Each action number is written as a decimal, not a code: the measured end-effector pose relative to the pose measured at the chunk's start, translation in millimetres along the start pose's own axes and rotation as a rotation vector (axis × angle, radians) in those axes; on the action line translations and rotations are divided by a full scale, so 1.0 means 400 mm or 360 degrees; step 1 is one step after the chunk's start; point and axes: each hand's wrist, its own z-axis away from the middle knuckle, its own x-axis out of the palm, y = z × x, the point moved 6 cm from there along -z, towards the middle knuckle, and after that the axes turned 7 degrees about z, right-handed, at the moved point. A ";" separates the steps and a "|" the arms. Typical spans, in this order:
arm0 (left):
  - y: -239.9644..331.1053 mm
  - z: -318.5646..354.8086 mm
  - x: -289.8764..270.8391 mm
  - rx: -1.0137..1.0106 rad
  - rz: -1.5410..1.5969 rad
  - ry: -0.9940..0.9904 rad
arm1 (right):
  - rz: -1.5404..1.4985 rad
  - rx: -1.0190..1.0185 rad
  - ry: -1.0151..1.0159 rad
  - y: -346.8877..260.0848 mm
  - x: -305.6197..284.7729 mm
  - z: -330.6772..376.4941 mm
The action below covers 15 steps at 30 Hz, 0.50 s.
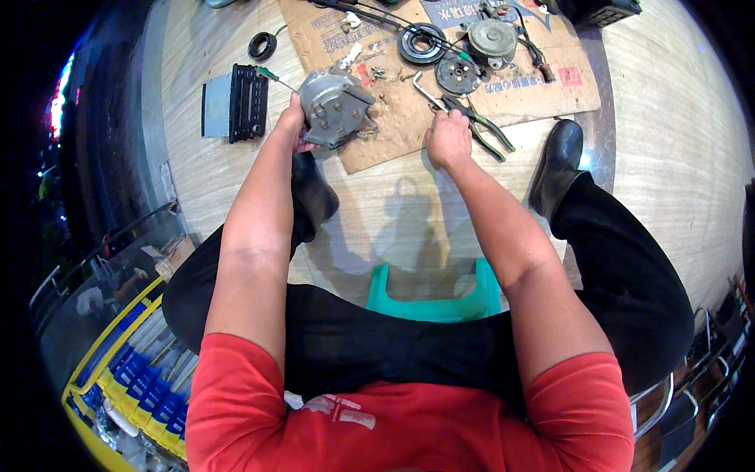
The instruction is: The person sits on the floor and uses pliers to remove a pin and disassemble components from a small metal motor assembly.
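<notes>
Grey metal housing (336, 108) sits in the left hand (297, 127), over the left edge of the cardboard sheet (393, 141), near its front corner. The thumb is bent against its side; the other fingers are mostly hidden under it. The right hand (450, 140) is at the front edge, by a silver hex key (430, 93) and pliers (470, 114). Its fingers look curled, but I cannot tell if they grip either tool.

The job looks partway: a black pulley (421, 43), a round plate (458, 75) and small bolts (379, 73) lie loose, not joined to the housing. The sheet's far edge is cut off.
</notes>
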 end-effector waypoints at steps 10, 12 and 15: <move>-0.008 -0.025 -0.007 -0.0005 0.0045 0.0014 | 0.0018 -0.0037 0.0019 0.004 0.006 -0.001; -0.005 -0.012 0.003 0.0029 0.0058 -0.0002 | 0.0076 -0.0061 0.0102 0.012 0.004 -0.002; -0.004 0.011 0.019 0.0050 0.0097 0.0049 | 0.0248 -0.0061 0.0341 0.030 -0.018 -0.003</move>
